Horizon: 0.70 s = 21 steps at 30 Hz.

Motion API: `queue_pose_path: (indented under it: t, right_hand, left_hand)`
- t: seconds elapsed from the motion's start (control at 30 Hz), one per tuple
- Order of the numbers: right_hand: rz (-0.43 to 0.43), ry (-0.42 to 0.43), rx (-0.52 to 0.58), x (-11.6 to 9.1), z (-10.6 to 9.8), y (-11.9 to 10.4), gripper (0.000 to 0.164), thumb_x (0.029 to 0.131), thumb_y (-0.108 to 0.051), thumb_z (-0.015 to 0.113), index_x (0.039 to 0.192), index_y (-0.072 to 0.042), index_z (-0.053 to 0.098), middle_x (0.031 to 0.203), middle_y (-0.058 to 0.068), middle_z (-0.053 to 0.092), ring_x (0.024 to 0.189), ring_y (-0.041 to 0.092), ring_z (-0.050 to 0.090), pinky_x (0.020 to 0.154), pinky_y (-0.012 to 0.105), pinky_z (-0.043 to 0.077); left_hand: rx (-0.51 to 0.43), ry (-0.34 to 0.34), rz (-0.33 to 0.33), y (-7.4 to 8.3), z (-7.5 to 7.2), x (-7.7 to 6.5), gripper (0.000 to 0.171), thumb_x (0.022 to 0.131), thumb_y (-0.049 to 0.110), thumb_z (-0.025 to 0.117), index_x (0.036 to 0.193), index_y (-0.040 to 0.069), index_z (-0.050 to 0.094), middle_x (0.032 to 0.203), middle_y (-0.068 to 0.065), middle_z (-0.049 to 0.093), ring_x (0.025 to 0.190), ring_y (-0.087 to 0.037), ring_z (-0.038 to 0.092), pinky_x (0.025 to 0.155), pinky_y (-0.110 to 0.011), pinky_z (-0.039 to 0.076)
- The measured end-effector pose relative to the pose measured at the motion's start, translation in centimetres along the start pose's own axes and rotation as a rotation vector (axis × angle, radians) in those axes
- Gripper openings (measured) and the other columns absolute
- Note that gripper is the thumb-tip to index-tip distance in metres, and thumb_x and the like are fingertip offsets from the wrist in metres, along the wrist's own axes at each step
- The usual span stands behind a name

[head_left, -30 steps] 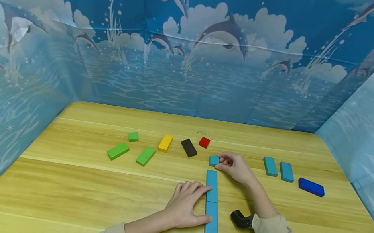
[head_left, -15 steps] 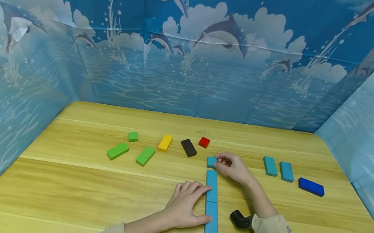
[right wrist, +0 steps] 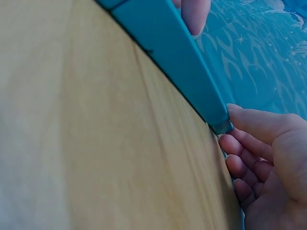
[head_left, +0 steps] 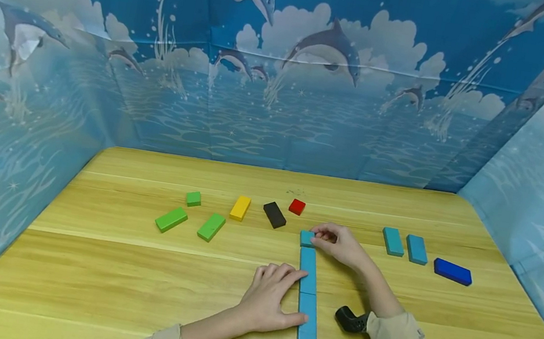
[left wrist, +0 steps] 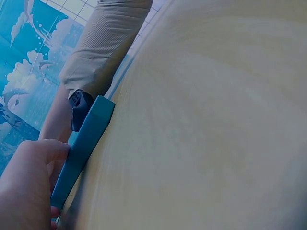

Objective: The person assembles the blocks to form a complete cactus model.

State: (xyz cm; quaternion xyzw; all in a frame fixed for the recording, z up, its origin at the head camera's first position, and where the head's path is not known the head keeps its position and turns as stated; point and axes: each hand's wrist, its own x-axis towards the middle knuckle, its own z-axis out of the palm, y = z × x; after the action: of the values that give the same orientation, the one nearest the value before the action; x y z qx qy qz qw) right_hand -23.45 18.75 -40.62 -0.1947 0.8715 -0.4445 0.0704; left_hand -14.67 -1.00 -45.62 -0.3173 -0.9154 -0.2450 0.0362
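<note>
Two light blue rectangular blocks lie end to end on the table, the far one (head_left: 308, 270) touching the near one (head_left: 307, 333). My left hand (head_left: 269, 304) rests along their left side, thumb on the near block and forefinger on the far one. In the left wrist view its thumb (left wrist: 58, 149) touches a block's edge. Between thumb and fingers, my right hand (head_left: 342, 244) pinches a small light blue square block (head_left: 306, 239) at the row's far end. The right wrist view shows this small block (right wrist: 222, 126) against the row's end, partly covered by the fingertips.
Beyond the row lie a red block (head_left: 297, 207), a black block (head_left: 274, 215) and a yellow block (head_left: 240, 209). Several green blocks (head_left: 172, 219) are farther left. To the right are two light blue blocks (head_left: 393, 242) and a dark blue block (head_left: 453, 271). Dolphin-printed cloth surrounds the table.
The right hand has moved the small square block slightly left and then nearer, closing the gap to the row's far end. The left hand has stayed in place.
</note>
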Motion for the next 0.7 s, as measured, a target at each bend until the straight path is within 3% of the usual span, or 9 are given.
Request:
queue_pose_path:
  t: [0.7]
  right_hand:
    - [0.012, -0.013, 0.020, -0.18, -0.16, 0.38, 0.024, 0.086, -0.006, 0.061, 0.104, 0.009, 0.060, 0.086, 0.011, 0.056, 0.076, 0.022, 0.048, 0.063, 0.024, 0.039]
  left_hand:
    - [0.004, 0.017, 0.007, -0.03, 0.01, -0.02, 0.070, 0.078, 0.058, 0.055, 0.136, 0.022, 0.042, 0.122, 0.004, 0.045, 0.102, -0.014, 0.039, 0.084, -0.033, 0.027]
